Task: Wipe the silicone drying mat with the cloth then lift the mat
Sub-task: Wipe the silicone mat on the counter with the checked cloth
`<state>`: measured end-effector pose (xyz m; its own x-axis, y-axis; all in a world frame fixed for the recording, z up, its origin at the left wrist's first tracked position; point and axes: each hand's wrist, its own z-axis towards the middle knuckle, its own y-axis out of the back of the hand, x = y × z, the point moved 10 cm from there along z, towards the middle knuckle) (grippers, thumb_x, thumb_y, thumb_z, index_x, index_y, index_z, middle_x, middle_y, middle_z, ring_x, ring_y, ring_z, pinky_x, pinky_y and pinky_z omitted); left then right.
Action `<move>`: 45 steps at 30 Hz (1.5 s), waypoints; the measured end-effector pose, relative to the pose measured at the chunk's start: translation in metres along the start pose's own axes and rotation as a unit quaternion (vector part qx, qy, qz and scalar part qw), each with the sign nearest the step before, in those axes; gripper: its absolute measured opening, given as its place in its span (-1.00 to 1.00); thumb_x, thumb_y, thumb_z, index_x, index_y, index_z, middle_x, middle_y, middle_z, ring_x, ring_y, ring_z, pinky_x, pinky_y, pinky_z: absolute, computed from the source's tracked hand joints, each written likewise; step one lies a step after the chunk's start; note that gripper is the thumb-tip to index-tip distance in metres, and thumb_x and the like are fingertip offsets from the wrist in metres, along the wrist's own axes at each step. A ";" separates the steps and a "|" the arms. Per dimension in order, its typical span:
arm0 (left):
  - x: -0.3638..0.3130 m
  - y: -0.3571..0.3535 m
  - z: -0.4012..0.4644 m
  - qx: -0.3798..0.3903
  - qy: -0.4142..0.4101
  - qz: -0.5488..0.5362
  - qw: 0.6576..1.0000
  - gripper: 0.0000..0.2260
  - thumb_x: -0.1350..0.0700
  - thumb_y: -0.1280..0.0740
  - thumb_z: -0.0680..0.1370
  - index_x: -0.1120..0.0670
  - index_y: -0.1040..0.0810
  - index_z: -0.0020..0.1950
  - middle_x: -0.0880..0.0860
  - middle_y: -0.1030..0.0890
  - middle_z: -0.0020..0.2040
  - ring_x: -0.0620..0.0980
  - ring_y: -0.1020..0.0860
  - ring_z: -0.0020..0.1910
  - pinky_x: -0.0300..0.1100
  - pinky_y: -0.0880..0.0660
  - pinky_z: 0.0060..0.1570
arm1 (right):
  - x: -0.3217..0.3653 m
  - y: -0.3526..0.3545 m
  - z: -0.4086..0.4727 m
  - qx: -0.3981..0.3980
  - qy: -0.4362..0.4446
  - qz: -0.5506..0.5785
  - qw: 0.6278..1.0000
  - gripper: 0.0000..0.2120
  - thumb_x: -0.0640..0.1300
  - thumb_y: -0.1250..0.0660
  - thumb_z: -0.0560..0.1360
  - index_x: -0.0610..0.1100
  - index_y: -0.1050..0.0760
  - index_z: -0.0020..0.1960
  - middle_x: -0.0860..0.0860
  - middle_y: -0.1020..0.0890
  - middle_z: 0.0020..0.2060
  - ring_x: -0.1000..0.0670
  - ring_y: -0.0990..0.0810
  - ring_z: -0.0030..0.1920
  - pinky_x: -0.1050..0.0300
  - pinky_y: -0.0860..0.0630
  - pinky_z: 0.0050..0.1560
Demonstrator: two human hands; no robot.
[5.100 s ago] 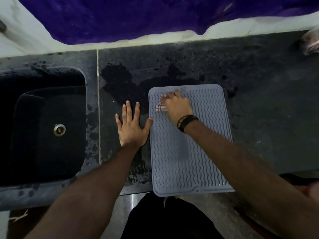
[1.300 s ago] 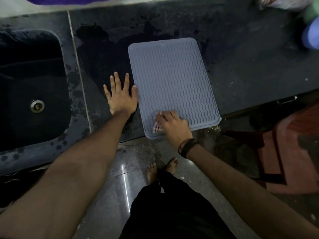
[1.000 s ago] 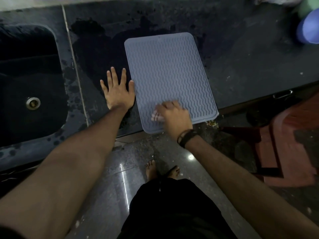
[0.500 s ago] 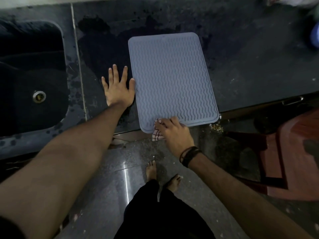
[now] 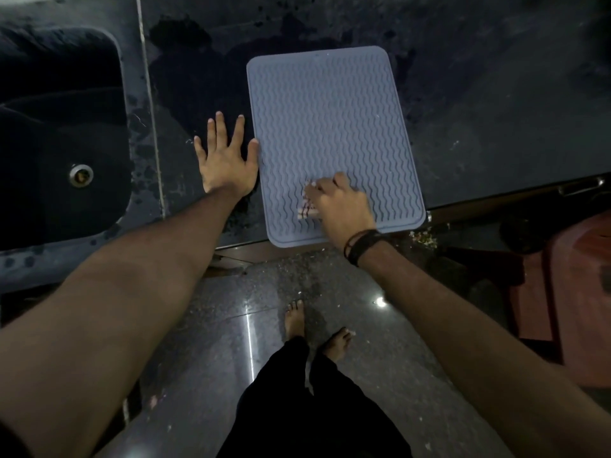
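A grey-blue silicone drying mat (image 5: pixel 324 127) with wavy ridges lies flat on the dark wet counter, its near edge hanging slightly past the counter's front. My right hand (image 5: pixel 337 203) presses a small checked cloth (image 5: pixel 305 208) onto the mat's near part, fingers curled over it; most of the cloth is hidden under the hand. My left hand (image 5: pixel 226 160) lies flat on the counter with fingers spread, its thumb touching the mat's left edge.
A dark sink (image 5: pixel 62 137) with a metal drain (image 5: pixel 80 175) is set into the counter at the left. Water stains mark the counter (image 5: pixel 496 110). Below the counter edge are a glossy floor, my bare feet (image 5: pixel 314 328) and a reddish stool (image 5: pixel 575 282) at right.
My right hand has slid the cloth from the mat's near edge back up onto the mat and slightly right. My left hand stays flat beside the mat.
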<state>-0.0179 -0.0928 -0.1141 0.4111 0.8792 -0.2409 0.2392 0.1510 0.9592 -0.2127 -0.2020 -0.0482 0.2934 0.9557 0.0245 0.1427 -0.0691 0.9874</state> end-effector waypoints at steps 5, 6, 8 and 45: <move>0.000 0.001 -0.001 -0.001 0.000 -0.003 1.000 -0.42 -0.27 0.11 0.69 -0.13 0.01 0.69 0.08 0.09 0.70 0.07 0.14 0.67 0.20 0.22 0.59 | 0.009 -0.009 -0.053 0.002 0.026 0.006 1.000 -0.52 -0.23 -0.48 0.31 -0.10 -0.53 0.22 -0.05 -0.58 0.13 -0.15 -0.49 0.16 -0.06 -0.57 -0.15; 0.000 0.001 -0.001 -0.001 0.000 -0.004 1.000 -0.42 -0.27 0.11 0.69 -0.13 0.02 0.69 0.08 0.10 0.70 0.07 0.14 0.67 0.20 0.22 0.59 | 0.008 -0.008 -0.057 0.010 0.031 0.007 0.999 -0.54 -0.24 -0.45 0.35 -0.08 -0.52 0.24 -0.04 -0.58 0.15 -0.14 -0.47 0.18 -0.05 -0.56 -0.12; -0.001 0.000 -0.002 -0.002 -0.001 -0.004 1.000 -0.42 -0.27 0.11 0.69 -0.13 0.02 0.69 0.08 0.10 0.70 0.07 0.15 0.67 0.19 0.23 0.59 | 0.002 -0.003 -0.060 0.042 0.029 0.018 0.999 -0.58 -0.23 -0.38 0.43 -0.05 -0.48 0.27 -0.01 -0.56 0.18 -0.12 -0.42 0.22 -0.06 -0.56 -0.04; 0.003 -0.002 0.001 0.006 0.009 -0.001 1.000 -0.39 -0.33 0.15 0.67 -0.16 0.04 0.69 0.03 0.12 0.70 0.02 0.17 0.67 0.16 0.23 0.60 | -0.012 0.006 0.079 0.020 0.053 0.018 0.998 -0.48 -0.21 -0.33 0.45 -0.12 -0.37 0.39 -0.12 -0.40 0.33 -0.19 -0.32 0.33 -0.13 -0.50 0.06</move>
<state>-0.0160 -0.0906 -0.1166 0.3939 0.8872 -0.2402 0.2514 0.1473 0.9566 -0.1411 -0.2365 -0.0550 0.1968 0.9773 0.0787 0.1730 -0.1136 0.9783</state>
